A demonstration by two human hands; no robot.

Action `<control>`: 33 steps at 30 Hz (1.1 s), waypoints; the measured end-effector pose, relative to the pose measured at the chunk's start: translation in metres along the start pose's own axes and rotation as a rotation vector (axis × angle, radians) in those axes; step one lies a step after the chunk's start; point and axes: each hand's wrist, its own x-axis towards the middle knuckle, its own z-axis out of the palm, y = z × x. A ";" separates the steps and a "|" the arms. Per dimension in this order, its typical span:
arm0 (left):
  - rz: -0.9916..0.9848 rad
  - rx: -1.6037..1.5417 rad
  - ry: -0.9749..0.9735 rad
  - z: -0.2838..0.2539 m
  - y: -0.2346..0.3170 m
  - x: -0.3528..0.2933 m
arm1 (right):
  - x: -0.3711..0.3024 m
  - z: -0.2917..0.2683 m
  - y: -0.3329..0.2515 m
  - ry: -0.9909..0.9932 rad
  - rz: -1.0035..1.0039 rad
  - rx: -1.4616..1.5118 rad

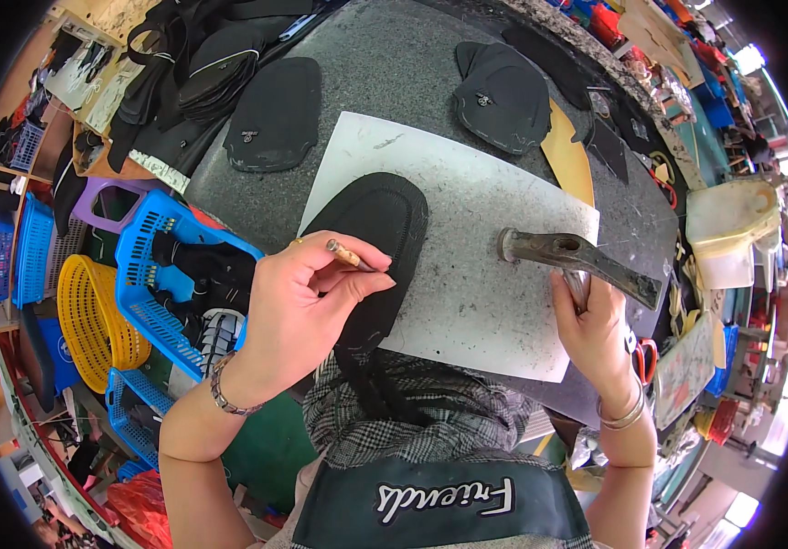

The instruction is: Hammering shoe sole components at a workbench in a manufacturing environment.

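Note:
My left hand [298, 293] pinches a short rod-like tool [346, 253], tan with a metal end, which looks like a hand punch. It is held over a black rounded fabric panel [387, 215] with stitched edges. The panel lies on the left part of a worn white board [494, 302], and a black strap hangs from its near end toward my lap. At the board's right side, my right hand [598, 329] grips a hammer [586, 256] by its handle. The hammer's head is raised over the board, its round face toward the left.
Similar black panels [275, 114] and a stack of flap pieces [503, 101] lie farther back on the dark stone table [385, 69]. A yellow sheet [566, 156] sits beside them. Blue baskets [133, 252] and a yellow basket [92, 320] stand left; red-handled scissors [647, 359] are right.

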 end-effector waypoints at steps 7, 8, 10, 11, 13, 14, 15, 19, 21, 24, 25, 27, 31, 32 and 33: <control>-0.062 0.033 0.037 0.002 -0.006 0.005 | 0.004 -0.001 0.001 -0.038 0.045 0.075; -0.030 0.037 0.037 0.002 -0.006 0.005 | 0.004 -0.003 0.000 -0.037 0.043 0.070; 0.007 0.036 0.036 0.004 -0.005 0.005 | 0.004 -0.008 0.001 -0.090 0.110 0.139; 0.049 0.102 0.054 0.007 -0.005 0.005 | 0.007 -0.010 -0.002 -0.092 0.108 0.138; 0.094 0.165 0.073 0.009 -0.005 0.006 | 0.015 -0.019 -0.011 -0.143 0.230 0.190; 0.167 0.302 0.055 0.009 -0.005 0.006 | 0.019 -0.020 -0.010 -0.155 0.183 0.206; 0.241 0.438 0.036 0.009 -0.005 0.007 | 0.026 -0.027 -0.017 -0.155 0.182 0.206; 0.362 0.496 0.037 0.011 -0.008 0.004 | 0.054 -0.052 -0.057 -0.017 -0.053 0.348; 0.432 0.678 0.043 0.016 -0.004 0.002 | 0.059 -0.056 -0.072 0.030 -0.100 0.396; 0.431 0.724 0.016 0.012 0.001 0.005 | 0.073 -0.059 -0.073 -0.328 -0.609 -0.119; 0.382 0.711 0.037 0.011 0.002 0.008 | 0.074 -0.062 -0.076 -0.329 -0.611 -0.123; 0.279 0.583 0.038 0.010 0.003 0.012 | 0.073 -0.064 -0.083 -0.248 -0.557 -0.110; 0.162 0.376 0.054 0.009 -0.004 0.010 | 0.080 -0.079 -0.089 -0.190 -0.466 -0.056; 0.205 0.418 0.045 0.008 -0.011 0.011 | 0.078 -0.075 -0.100 -0.108 -0.347 0.054; 0.246 0.462 0.037 0.007 -0.014 0.011 | 0.079 -0.073 -0.102 -0.110 -0.350 0.056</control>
